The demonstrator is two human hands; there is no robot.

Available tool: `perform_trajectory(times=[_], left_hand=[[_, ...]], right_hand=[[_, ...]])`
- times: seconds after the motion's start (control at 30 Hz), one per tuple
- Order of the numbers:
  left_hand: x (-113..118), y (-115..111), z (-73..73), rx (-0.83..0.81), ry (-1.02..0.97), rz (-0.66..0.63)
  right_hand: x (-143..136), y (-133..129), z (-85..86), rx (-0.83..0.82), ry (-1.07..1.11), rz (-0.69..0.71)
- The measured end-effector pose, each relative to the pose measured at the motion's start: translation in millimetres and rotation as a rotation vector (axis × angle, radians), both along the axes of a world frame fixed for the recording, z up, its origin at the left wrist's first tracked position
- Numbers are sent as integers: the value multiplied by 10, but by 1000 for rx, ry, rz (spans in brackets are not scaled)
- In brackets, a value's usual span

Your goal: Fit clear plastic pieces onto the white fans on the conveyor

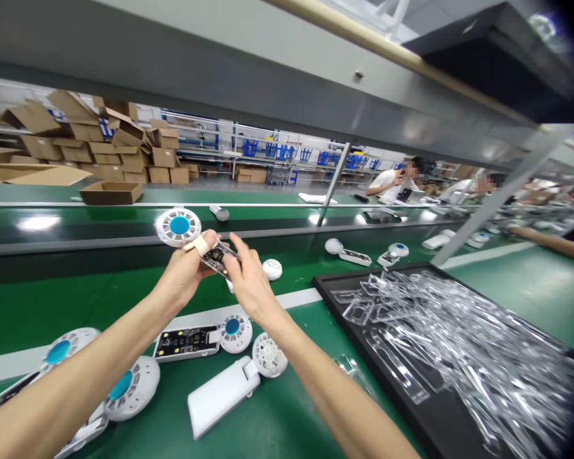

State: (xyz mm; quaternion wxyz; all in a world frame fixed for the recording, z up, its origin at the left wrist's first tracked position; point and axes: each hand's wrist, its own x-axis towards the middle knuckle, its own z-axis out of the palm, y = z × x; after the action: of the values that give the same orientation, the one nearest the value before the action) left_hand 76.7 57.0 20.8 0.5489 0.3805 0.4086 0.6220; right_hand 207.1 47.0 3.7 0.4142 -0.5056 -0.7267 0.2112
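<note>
A white handheld fan [178,225] with a blue round centre is in my left hand [185,273], which is closed around the neck and upper body. Its open handle shows a dark circuit board [216,254]. My right hand [252,284] is at the far end of the handle, thumb pressed on the board side and index finger stretched along the edge. Whether a clear cover lies over the board I cannot tell. Below my hands lies another fan with an exposed circuit board [186,343], and nearer me a fan with its closed white back [224,394] upward.
A black tray [325,299] heaped with clear plastic pieces [440,338] stands at the right. More fans [355,257] lie on the green belt. A slanted metal post [488,197] and an overhead beam [268,83] frame the bench. Co-workers sit at the far right; cardboard boxes [119,156] are stacked behind.
</note>
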Motion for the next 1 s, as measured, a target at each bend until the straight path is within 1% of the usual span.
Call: perform_trajectory(times=[0.07, 0.13, 0.2, 0.27, 0.33, 0.37, 0.43, 0.47, 0.53, 0.57, 0.6, 0.63, 0.67, 0.7, 0.73, 0.77, 0.8, 0.83, 0.87, 0.9, 0.93, 0.97, 1.0], left_hand=[[102, -39, 37, 53, 18, 87], [215, -70, 75, 88, 31, 129], [296, -47, 90, 106, 27, 141], [293, 74, 70, 108, 32, 102], [161, 304, 8, 47, 120, 49], [44, 447, -39, -8, 214, 40], [-268, 733, -159, -135, 457, 85], [-435, 853, -226, -190, 555, 135], [-706, 1009, -355, -246, 724, 204], [-774, 1040, -412, -255, 772, 249], [-780, 1045, -463, -229, 839, 293], [-720, 1028, -509, -173, 931, 340], [-597, 997, -557, -85, 1041, 364], [-423, 958, -609, 27, 1167, 328], [-217, 919, -669, 137, 1313, 245], [0, 885, -739, 231, 1427, 93], [205, 861, -813, 264, 1496, -90], [380, 850, -885, 250, 1532, -187], [509, 852, -944, 234, 1542, -258], [587, 868, -980, 209, 1540, -278], [614, 893, -984, 192, 1530, -266], [598, 924, -950, 194, 1524, -250], [552, 954, -879, 205, 1483, -230]], right_hand=[[-6, 127, 29, -54, 155, -138], [-20, 268, 35, -36, 192, -235], [-17, 381, 37, 14, 173, -266], [54, 433, 44, 13, 144, -234], [245, 396, 41, -58, 70, -140], [389, 339, 24, -102, 5, -88], [738, 151, -62, -206, -176, -20], [915, 31, -134, -264, -291, -9], [1198, -226, -324, -446, -533, 19], [1282, -344, -429, -506, -646, 31], [1324, -447, -528, -527, -734, 28], [1329, -527, -614, -523, -795, 21], [1307, -582, -681, -501, -826, 8], [1272, -611, -725, -478, -825, -4], [1237, -615, -746, -465, -796, -14], [1213, -595, -748, -461, -735, -16], [1205, -556, -734, -457, -644, -16], [1214, -501, -708, -450, -533, -22], [1236, -435, -676, -438, -409, -37], [1262, -363, -640, -417, -281, -58], [1284, -289, -604, -394, -163, -76], [1293, -217, -571, -373, -62, -89], [1281, -150, -542, -352, 17, -92]])
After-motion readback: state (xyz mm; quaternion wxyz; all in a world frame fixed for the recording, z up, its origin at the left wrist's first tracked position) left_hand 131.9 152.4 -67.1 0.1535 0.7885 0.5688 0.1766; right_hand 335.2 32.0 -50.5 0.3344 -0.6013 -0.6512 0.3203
